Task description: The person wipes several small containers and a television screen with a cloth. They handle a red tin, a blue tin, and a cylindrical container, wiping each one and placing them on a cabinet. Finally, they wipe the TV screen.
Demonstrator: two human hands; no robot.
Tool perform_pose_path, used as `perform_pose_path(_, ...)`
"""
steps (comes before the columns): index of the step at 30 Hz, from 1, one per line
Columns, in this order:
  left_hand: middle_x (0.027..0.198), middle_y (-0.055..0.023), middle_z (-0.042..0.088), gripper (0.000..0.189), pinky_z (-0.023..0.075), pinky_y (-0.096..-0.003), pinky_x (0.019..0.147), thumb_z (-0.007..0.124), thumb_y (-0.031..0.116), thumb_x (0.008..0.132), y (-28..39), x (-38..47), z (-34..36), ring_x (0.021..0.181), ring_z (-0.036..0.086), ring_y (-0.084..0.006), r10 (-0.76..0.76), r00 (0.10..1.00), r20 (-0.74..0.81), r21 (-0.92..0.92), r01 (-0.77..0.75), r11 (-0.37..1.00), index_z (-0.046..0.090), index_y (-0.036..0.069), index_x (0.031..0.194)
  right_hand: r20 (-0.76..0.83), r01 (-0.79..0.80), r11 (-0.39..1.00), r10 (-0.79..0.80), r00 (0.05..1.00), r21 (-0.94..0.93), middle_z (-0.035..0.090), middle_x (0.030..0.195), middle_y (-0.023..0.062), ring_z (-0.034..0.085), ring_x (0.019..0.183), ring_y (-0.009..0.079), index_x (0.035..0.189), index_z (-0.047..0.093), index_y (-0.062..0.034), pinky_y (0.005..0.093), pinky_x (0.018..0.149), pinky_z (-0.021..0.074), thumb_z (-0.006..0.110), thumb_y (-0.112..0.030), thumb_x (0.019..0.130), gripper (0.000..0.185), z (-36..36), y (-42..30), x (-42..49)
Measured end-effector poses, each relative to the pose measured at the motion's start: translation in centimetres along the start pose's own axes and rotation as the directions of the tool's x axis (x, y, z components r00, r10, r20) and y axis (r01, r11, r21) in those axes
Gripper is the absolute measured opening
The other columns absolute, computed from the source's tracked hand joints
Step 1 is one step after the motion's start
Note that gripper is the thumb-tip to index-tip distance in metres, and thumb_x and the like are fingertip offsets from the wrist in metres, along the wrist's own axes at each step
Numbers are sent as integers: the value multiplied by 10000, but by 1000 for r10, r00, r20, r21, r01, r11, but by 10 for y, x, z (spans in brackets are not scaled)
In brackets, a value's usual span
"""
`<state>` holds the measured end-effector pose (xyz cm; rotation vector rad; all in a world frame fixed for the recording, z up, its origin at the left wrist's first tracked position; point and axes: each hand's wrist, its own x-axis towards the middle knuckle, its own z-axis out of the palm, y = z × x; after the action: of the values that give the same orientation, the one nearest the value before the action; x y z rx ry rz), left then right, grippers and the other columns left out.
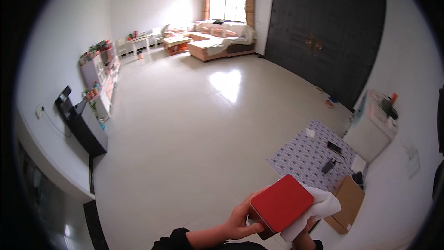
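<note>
A red rectangular box with rounded corners and a lid is held in front of my body. My left hand grips its left side, the thumb along the near edge. White cloth is bunched against the box's right side. Mostly covered by that cloth, my right hand appears to hold it against the box; its fingers are hidden.
On the right, a patterned mat bears a dark bottle and a phone-like black object. A cardboard box and a white cabinet stand by the wall. A black water dispenser is left; a sofa sits far back.
</note>
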<state>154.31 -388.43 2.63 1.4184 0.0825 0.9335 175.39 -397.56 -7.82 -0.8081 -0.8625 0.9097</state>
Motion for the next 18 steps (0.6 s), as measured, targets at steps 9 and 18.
perform_pose_path(9, 1433, -90, 268, 898, 266, -373, 1050, 762, 222, 708, -6, 10, -100, 1305, 281, -188, -153, 971, -186, -123, 132, 984, 230, 49, 1410, 243, 20, 992, 10, 970, -122, 549, 1031, 125, 563, 899, 213, 1053, 510, 45, 305, 782, 457, 682, -331, 780, 496, 177, -7, 136)
perform_pose_path(18, 1458, -118, 216, 961, 258, -388, 1061, 755, 149, 697, 40, 27, -228, 1339, 243, -231, 62, 803, -593, 155, 38, 987, 140, 61, 1430, 659, 411, 892, -196, 726, -187, 478, 1087, 166, 504, 964, 240, 1020, 487, 52, 322, 808, 432, 652, -37, 714, 359, 301, 44, 237)
